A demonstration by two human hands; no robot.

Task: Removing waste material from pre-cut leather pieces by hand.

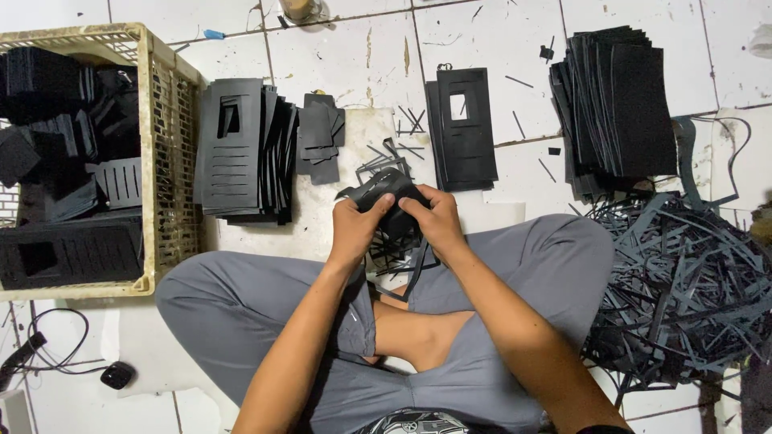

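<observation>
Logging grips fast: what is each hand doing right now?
Left hand: closed on the black foam sheet.
Right hand: closed on the same sheet.

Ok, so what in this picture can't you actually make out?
Head view only:
- The black sheet both hands grip: the left hand and right hand cover its middle, so its shape is unclear.
- The crate: the left edge cuts it off, and its dark contents blur together.
- The scrap strips: run past the right edge.
- The object at the top edge: mostly cropped.
</observation>
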